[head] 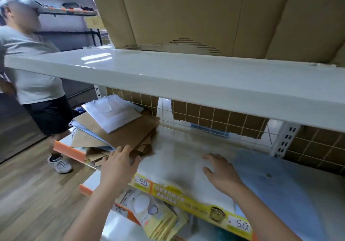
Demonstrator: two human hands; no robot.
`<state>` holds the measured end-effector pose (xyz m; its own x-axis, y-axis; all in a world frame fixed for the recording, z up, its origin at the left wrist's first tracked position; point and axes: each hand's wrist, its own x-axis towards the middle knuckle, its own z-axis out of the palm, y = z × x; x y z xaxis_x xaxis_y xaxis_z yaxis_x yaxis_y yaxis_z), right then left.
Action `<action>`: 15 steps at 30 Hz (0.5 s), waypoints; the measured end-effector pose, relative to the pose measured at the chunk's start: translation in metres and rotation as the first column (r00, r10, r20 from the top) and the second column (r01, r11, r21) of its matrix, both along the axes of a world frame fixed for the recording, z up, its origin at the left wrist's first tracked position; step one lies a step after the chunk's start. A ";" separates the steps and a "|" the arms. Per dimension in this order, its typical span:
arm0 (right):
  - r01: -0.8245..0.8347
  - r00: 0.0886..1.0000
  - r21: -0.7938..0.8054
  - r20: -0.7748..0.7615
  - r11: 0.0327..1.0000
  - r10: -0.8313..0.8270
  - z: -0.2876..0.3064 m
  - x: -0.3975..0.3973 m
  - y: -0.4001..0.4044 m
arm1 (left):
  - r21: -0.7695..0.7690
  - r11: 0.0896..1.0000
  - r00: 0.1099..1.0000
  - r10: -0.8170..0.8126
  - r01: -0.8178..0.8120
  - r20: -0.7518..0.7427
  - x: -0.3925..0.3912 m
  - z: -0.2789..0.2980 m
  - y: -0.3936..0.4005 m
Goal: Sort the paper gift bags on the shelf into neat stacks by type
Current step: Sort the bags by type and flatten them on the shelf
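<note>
Shelf [179, 147]: I see its middle bare, nothing stacked there yet.
Mixed pile [115, 130]: brown, white and blue gift bags jumbled at the shelf's left end; I judge sorting barely begun.
Blue sheet [291, 188]: flat at the right end.
Left hand [117, 168]: fingers straight, touching the pile's front edge.
Right hand [222, 175]: fingers spread, holding nothing.

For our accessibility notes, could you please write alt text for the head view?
Two hands reach onto a shelf: the left hand touches a messy pile of brown and white bags, the right hand hovers open over a white bag. A bystander stands left.
</note>
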<state>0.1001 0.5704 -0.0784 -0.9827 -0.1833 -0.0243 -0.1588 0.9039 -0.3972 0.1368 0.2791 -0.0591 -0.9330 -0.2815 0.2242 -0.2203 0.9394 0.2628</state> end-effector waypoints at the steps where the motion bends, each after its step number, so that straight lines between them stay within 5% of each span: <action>1: 0.007 1.000 -0.001 0.001 1.000 -0.007 -0.001 -0.003 -0.008 | 0.006 1.000 1.000 0.007 -0.007 0.003 -0.007 0.001 -0.011; 15: 0.197 0.980 -0.068 0.046 0.978 -0.194 -0.029 -0.045 -0.172 | 0.026 0.997 0.996 -0.075 0.077 -0.040 -0.138 -0.005 -0.206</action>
